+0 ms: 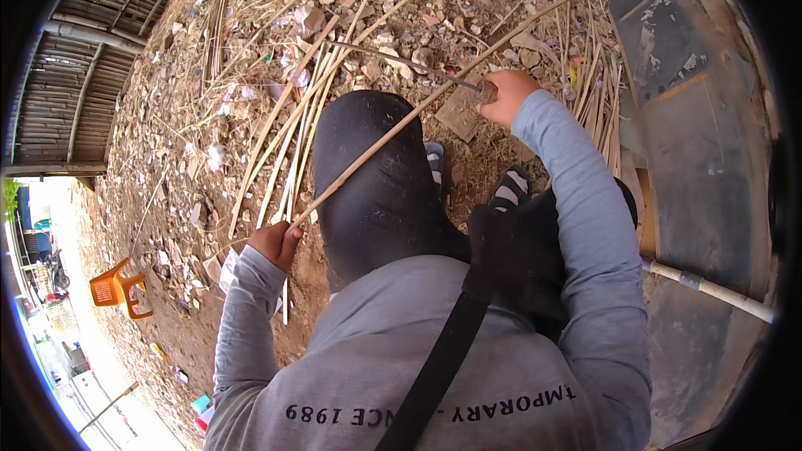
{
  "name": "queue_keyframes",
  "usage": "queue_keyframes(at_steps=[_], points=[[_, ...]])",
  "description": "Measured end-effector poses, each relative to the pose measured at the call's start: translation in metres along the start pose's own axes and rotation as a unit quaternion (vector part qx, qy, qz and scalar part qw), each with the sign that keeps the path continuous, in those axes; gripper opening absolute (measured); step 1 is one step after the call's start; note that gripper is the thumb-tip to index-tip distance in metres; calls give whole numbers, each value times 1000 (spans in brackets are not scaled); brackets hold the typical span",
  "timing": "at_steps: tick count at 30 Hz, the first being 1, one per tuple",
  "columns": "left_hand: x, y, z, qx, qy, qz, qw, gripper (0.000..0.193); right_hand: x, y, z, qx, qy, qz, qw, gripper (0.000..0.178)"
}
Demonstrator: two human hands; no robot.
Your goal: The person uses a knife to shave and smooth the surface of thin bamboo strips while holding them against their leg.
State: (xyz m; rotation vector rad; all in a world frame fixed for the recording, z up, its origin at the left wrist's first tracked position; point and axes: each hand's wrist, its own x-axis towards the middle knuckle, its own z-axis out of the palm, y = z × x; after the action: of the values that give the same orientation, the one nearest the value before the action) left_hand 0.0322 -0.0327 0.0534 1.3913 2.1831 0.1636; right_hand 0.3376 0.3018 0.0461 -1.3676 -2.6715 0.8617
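Observation:
My left hand (276,245) is closed around the lower end of a long thin bamboo stick (368,153). The stick slants up to the right across my dark-trousered knee and beyond my right hand. In my right hand (510,98) is the wooden handle of a long knife (399,59). Its narrow dark blade points left and crosses the stick just left of the handle; whether blade and stick touch I cannot tell. Several split bamboo strips (288,134) lie beside my left knee, some running behind the stick. Below the knife handle, a flat brown block (459,114) rests on the ground.
Stones and litter cover the dirt ground (180,225). More bamboo strips (600,100) lie at the right, beside dark panels (681,117) with a pale pole (710,291). An orange plastic chair (121,288) stands at the left, below a bamboo-slat wall (63,104).

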Motion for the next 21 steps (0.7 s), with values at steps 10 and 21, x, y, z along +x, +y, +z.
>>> queue_keyframes(at_steps=[10, 21], points=[[-10, -5, -1, 14, 2, -10, 1000, 44, -10, -11, -2, -80, 3, 59, 995, 31], [1, -9, 3, 36, 18, 19, 999, 42, 1, 26, -4, -61, 55, 82, 993, 35]])
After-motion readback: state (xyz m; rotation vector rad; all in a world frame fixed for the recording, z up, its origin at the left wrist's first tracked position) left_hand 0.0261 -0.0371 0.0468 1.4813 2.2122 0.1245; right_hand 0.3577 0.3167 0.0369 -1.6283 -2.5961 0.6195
